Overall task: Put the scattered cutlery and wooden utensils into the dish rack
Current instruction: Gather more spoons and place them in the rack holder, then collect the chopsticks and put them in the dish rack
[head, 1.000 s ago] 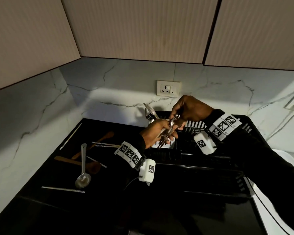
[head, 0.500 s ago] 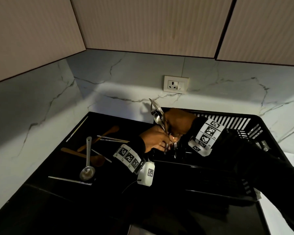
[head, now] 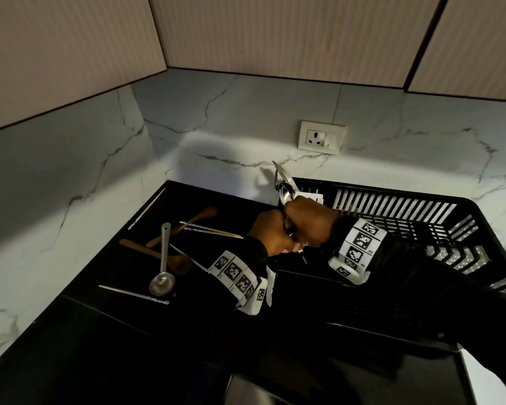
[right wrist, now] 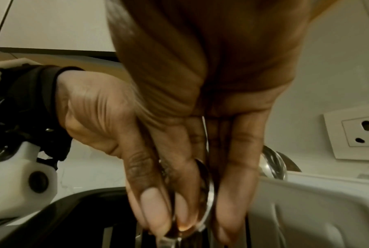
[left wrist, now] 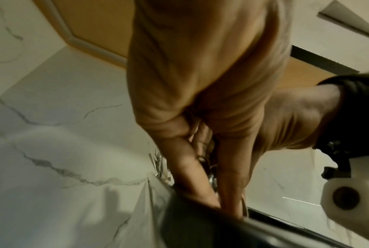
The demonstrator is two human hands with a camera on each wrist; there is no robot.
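Head view: both hands, left hand and right hand, grip metal cutlery over one dish rack; two wooden spoons lie scattered.

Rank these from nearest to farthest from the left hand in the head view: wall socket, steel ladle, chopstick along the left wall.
Measured from the left hand:
1. Steel ladle, on the counter to its left.
2. Wall socket, up on the back wall.
3. Chopstick, by the left wall; close to the socket, but slightly farther.

Both arms wear black sleeves. Each wrist carries a white band printed with black square-pattern markers, and a white plastic camera housing with a round dark lens, strapped on in black.
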